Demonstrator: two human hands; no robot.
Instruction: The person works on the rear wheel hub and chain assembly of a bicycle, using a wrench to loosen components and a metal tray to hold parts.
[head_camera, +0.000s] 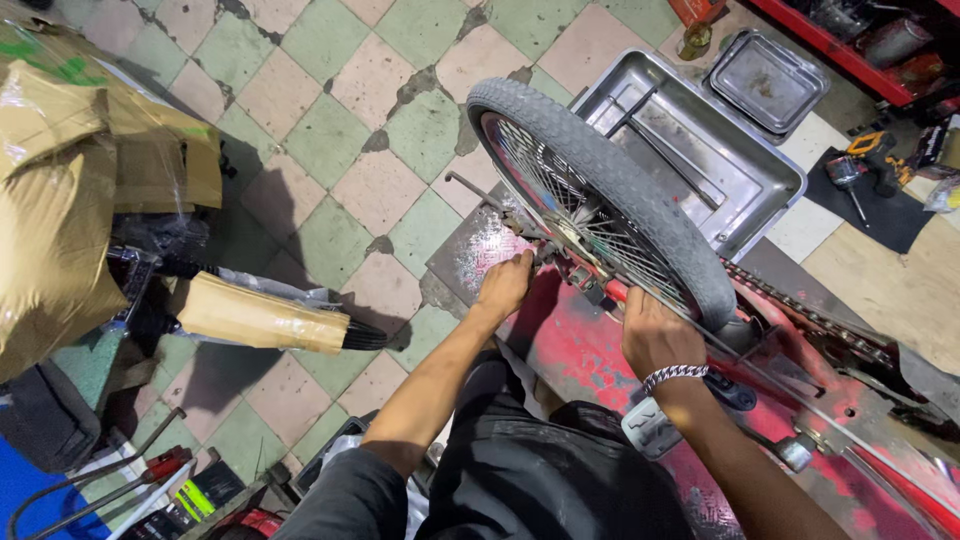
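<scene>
A: Where are the hands?

B: Both are at the hub of the spoked bicycle wheel with a grey knobbly tyre (610, 205), which stands on edge over a red-stained metal work surface (580, 360). The left hand (507, 285) reaches forward on a straight bare forearm, fingers curled tightly around something small at the axle, beside a thin dark metal bar (478, 190) that sticks out to the left.

A: And the other one?

B: The right hand (655, 335), with a silver chain bracelet (675, 375) at the wrist, is bent over the red bicycle frame tube (600, 290) next to the hub, fingers folded down on it.

A: What exactly do they hold?

B: Cannot tell; the fingertips are hidden behind the knuckles and spokes. The left hand's grip is closed, and the right hand seems pressed around the frame.

A: Anything else cut off?

B: The bicycle chain (810, 315) runs off right, and the large shiny steel tray (700, 150) behind is partly covered by the tyre
</scene>
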